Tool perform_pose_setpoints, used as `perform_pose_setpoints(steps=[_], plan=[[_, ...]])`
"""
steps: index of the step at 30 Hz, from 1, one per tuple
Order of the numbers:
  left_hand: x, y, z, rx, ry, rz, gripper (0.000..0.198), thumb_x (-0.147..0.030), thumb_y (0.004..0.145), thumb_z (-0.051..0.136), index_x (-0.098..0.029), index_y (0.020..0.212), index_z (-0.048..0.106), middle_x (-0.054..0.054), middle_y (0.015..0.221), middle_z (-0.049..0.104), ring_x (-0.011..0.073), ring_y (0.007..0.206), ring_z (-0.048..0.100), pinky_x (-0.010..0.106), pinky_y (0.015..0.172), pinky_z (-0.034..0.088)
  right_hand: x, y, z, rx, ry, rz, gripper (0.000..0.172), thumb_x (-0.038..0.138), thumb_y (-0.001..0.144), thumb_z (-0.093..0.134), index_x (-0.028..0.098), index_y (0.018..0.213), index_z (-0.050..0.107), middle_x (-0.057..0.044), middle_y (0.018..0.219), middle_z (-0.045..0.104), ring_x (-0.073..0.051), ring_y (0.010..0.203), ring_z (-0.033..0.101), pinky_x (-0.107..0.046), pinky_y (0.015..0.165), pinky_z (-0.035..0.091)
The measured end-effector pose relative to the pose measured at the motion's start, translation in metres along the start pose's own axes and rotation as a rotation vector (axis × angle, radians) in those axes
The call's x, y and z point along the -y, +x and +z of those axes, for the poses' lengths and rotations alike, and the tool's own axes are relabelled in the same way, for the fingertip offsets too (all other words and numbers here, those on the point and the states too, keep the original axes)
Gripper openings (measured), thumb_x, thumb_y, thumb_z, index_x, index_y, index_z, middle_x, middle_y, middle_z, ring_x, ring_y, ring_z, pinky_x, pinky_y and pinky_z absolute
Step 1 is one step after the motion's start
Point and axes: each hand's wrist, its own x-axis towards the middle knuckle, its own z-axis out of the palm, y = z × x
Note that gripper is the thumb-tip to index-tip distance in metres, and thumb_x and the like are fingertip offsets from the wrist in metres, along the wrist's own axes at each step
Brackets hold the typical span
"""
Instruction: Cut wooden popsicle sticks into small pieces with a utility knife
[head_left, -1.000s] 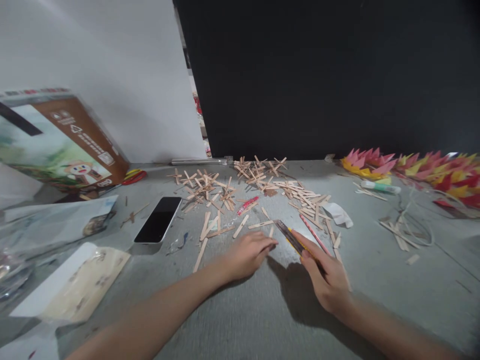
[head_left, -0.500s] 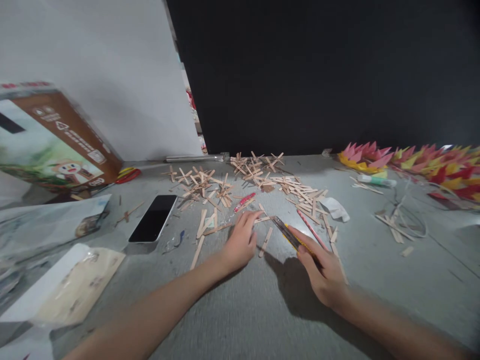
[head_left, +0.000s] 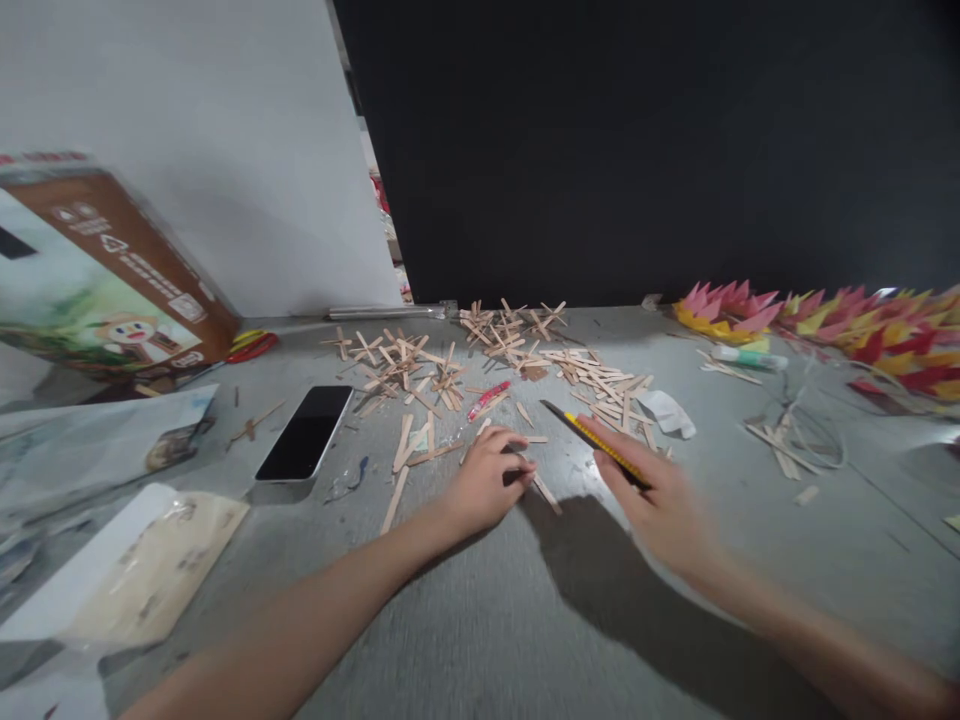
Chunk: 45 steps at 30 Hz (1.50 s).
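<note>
My left hand [head_left: 486, 482] rests on the grey table [head_left: 570, 620] with its fingers curled onto a loose wooden stick [head_left: 543, 490]. My right hand [head_left: 660, 500] is lifted a little and blurred; it grips a yellow and black utility knife [head_left: 592, 440] whose tip points up and left toward the sticks. Beyond both hands lies a scatter of wooden craft sticks [head_left: 495, 370], many glued into small crosses. A red tube [head_left: 487, 399] lies among them.
A black phone [head_left: 306, 431] lies left of the sticks. A brown printed box [head_left: 105, 280] and plastic packets [head_left: 112, 500] are at the far left. Pink and yellow folded paper shapes [head_left: 825, 330], a glue bottle [head_left: 746, 358] and wire [head_left: 810, 420] sit at the right. A dark panel stands behind.
My left hand reached forward into the sticks, then drew back with its fingers curled on one. My right hand lifted off the table and moved up and right with the knife.
</note>
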Motion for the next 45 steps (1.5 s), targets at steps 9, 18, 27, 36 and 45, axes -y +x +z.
perform_pose_setpoints(steps=[9,18,27,36,45], plan=[[0.000,0.005,-0.002,0.026,-0.053,-0.068,0.008,-0.018,0.093,0.077,-0.023,0.088,0.080,0.004,0.108,0.075,0.0236,0.112,0.063,0.041,0.104,0.050,0.007,0.024,-0.056,0.289,-0.315,-0.181,0.031,0.040,0.107,0.057,0.031,0.120,0.083,0.000,0.087,0.085,-0.014,0.054,0.068,-0.028,0.055,0.050],[0.000,0.005,-0.002,0.024,-0.062,-0.080,0.008,-0.018,0.092,0.078,-0.024,0.089,0.081,0.004,0.109,0.075,0.0226,0.112,0.062,0.040,0.104,0.049,-0.019,0.022,-0.025,0.316,-0.442,-0.347,0.032,0.035,0.109,0.054,0.030,0.125,0.081,-0.003,0.085,0.083,-0.018,0.066,0.075,-0.030,0.061,0.048],[-0.004,0.005,-0.003,0.037,-0.062,-0.097,0.010,-0.017,0.092,0.076,-0.025,0.089,0.081,0.005,0.110,0.074,0.0244,0.115,0.062,0.043,0.106,0.049,-0.025,0.021,-0.021,0.335,-0.390,-0.321,0.031,0.036,0.109,0.054,0.031,0.121,0.082,-0.002,0.085,0.084,-0.018,0.064,0.074,-0.030,0.060,0.046],[-0.005,0.006,-0.004,0.050,-0.061,-0.117,0.010,-0.016,0.092,0.076,-0.024,0.088,0.081,0.005,0.111,0.074,0.0247,0.115,0.061,0.042,0.106,0.048,-0.023,0.020,-0.022,0.361,-0.386,-0.305,0.031,0.036,0.109,0.054,0.031,0.121,0.082,-0.002,0.085,0.084,-0.018,0.065,0.075,-0.030,0.059,0.045],[-0.005,0.006,-0.004,0.050,-0.066,-0.112,0.010,-0.016,0.092,0.075,-0.024,0.087,0.081,0.005,0.110,0.074,0.0249,0.114,0.061,0.042,0.105,0.049,-0.022,0.020,-0.022,0.354,-0.389,-0.293,0.030,0.036,0.108,0.055,0.034,0.120,0.082,-0.001,0.087,0.084,-0.018,0.066,0.075,-0.030,0.060,0.045]])
